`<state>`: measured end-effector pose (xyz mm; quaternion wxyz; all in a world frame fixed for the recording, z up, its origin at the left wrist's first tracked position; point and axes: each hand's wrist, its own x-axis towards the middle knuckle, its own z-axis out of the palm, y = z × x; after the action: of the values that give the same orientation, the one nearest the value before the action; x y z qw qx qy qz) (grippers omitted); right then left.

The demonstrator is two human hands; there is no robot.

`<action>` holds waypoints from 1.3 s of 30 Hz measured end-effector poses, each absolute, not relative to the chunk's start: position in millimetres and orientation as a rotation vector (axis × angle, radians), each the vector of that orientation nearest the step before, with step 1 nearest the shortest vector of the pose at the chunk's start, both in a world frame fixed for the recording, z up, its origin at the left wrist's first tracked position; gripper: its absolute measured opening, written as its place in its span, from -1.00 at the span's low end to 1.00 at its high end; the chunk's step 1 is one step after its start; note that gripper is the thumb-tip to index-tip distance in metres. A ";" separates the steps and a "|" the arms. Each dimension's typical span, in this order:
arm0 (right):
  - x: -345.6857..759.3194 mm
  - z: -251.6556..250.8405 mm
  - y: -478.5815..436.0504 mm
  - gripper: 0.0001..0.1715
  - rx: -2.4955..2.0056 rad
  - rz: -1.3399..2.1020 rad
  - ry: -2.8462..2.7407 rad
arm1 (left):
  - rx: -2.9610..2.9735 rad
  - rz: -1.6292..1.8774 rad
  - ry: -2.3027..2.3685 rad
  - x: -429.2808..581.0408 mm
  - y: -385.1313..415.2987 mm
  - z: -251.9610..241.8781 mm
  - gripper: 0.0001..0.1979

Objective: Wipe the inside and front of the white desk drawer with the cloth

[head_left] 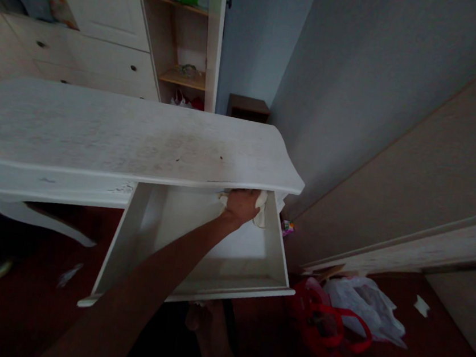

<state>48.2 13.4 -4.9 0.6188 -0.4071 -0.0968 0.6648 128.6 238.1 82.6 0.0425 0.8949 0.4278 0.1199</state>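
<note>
- Left hand (242,203), nearer, curls round a pale cloth (261,218), bunched without clear long axis, in the drawer's (279,255) far right corner.
- Right hand (205,325): low by the drawer's near edge; grip, I can't tell.

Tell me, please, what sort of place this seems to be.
It looks like a room in a home, perhaps a bedroom: a white cabinet with shelves stands beyond a white table whose drawer is open, and bags lie on the floor.
</note>
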 end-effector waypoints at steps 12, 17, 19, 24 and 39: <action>45.0 -15.5 15.2 -0.60 -0.903 1.479 -0.176 | 2.753 -0.052 0.958 114.4 171.2 92.1 -0.53; 46.3 -17.3 14.9 -0.58 -0.925 1.480 -0.196 | 2.698 -0.204 0.901 115.8 141.5 91.9 -0.37; 46.6 -18.2 14.5 -0.55 -0.930 1.466 -0.213 | 2.674 -0.216 0.942 118.0 135.0 92.0 -0.35; 45.7 -21.6 13.1 -0.54 -0.955 1.468 -0.160 | 2.669 -0.206 0.956 121.9 130.1 88.6 -0.41; 46.7 -12.4 14.2 -0.59 -0.973 1.453 -0.202 | 2.675 -0.102 1.074 118.4 146.0 82.6 -0.35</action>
<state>46.7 14.2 -12.4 0.6371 -0.4261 -0.0886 0.6362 118.4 146.0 82.6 0.1281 0.9197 0.3693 -0.0351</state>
